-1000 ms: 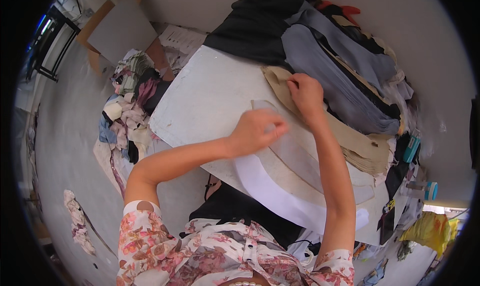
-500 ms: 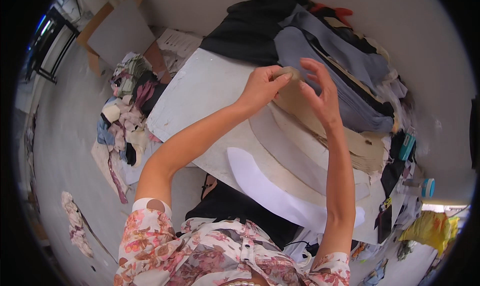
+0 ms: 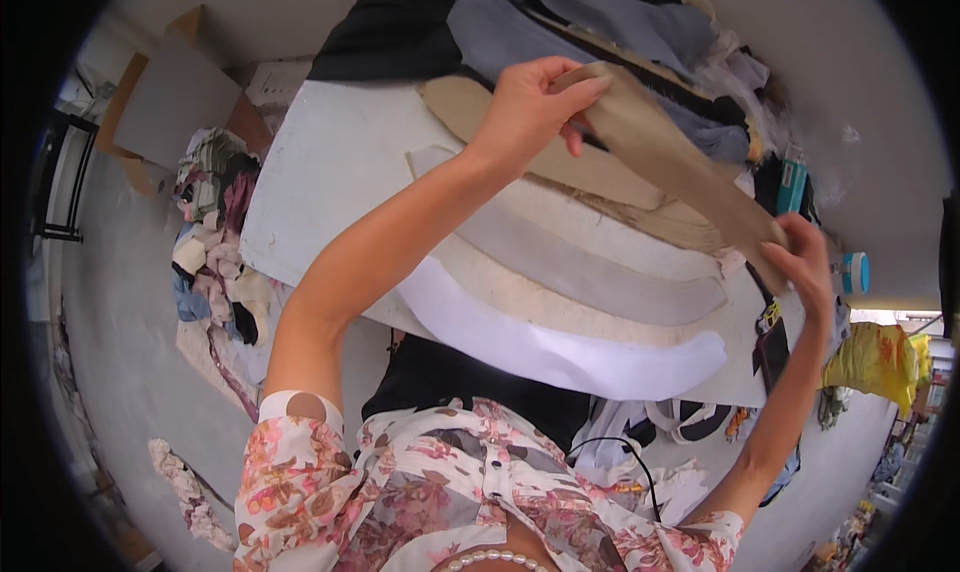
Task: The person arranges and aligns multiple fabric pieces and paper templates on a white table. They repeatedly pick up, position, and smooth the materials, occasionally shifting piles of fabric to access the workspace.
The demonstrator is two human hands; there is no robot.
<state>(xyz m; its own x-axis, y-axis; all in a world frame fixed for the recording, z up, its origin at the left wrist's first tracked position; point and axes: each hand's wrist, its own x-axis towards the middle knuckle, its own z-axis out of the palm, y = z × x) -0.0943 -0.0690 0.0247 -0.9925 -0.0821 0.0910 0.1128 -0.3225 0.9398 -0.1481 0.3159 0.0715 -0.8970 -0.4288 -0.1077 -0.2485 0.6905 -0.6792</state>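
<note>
A long curved strip of khaki fabric is stretched in the air above the table. My left hand pinches its far left end between thumb and fingers. At the strip's other end, to the right, my right hand is closed on it. Beneath the strip lies a stack of khaki fabric pieces of similar curved shape. Closer to me, a pale grey curved piece rests flat on the table. A white curved piece lies along the near edge.
The white table carries black fabric and grey-blue fabric piles at the back. Fabric scraps lie heaped on the left, near a cardboard box. A yellow bag is at the right.
My right hand was open beside the left; now it grips the strip's other end far to the right. The khaki strip has been lifted and drawn out. The view has shifted too.
</note>
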